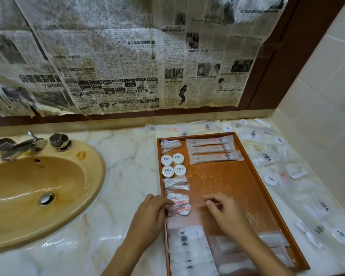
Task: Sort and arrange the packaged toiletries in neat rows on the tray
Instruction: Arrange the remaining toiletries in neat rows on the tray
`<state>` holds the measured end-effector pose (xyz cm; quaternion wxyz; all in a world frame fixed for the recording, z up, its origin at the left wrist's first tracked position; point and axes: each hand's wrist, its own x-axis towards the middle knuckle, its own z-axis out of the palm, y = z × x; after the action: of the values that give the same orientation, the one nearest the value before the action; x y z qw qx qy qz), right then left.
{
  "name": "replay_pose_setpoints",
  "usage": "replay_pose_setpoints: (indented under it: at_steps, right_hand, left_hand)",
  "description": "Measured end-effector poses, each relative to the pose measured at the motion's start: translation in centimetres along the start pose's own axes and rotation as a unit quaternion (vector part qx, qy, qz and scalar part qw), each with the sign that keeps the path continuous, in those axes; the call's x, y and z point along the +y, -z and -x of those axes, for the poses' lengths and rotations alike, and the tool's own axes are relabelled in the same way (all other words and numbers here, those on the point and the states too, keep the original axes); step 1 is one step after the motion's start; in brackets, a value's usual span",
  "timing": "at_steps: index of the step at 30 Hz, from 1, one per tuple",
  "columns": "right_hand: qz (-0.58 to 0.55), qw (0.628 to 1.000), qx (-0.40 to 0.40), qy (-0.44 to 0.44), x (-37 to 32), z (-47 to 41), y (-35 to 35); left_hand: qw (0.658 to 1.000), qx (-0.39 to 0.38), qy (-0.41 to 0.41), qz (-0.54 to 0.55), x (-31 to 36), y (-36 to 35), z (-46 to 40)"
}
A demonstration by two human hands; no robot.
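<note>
An orange-brown tray [237, 182] lies on the marble counter. Down its left side sit a floss packet [170, 145], several round white jars [173, 165], clear cotton-swab packets [175, 184] and pink-and-white packets [178, 205]. Three long toothbrush packets [213, 149] lie in a row at the tray's top. White printed bags [189, 248] fill the near end. My left hand [150, 213] touches the left edge of the pink-and-white packets with its fingertips. My right hand [223, 209] hovers over the tray's middle, fingers loosely curled, holding nothing I can make out.
Many loose toiletry packets [265, 158] and round jars lie scattered on the counter right of and behind the tray. A yellow sink [38, 188] with a metal tap [18, 147] is at the left. Newspaper covers the wall; tiled wall stands at the right.
</note>
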<state>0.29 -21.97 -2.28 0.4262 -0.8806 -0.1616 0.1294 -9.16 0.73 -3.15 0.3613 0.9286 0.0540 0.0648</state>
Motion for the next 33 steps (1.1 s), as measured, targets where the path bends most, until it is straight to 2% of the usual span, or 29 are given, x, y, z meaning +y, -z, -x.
replay_pose_setpoints:
  at_steps: [9,15,24,27,33]
  right_hand:
    - [0.003,0.998,0.048,0.051,-3.1,-10.3,2.5]
    - [0.040,0.996,0.060,0.052,-3.7,-19.0,3.1]
    - [0.114,0.990,0.072,-0.049,-1.8,-31.0,0.8]
    - [0.151,0.983,0.082,-0.066,-1.0,-33.3,0.1]
    - [0.188,0.977,0.042,-0.089,-1.0,-35.3,-0.6]
  left_hand:
    - [0.997,0.071,0.025,-0.010,-1.2,3.8,-9.8]
    - [0.990,0.108,0.086,-0.002,-2.7,4.9,-17.2]
    - [0.957,0.135,0.255,0.037,-7.2,4.9,-26.9]
    - [0.947,0.138,0.287,0.036,-8.7,4.8,-29.2]
    - [0.944,0.122,0.305,0.030,-10.1,3.9,-31.8]
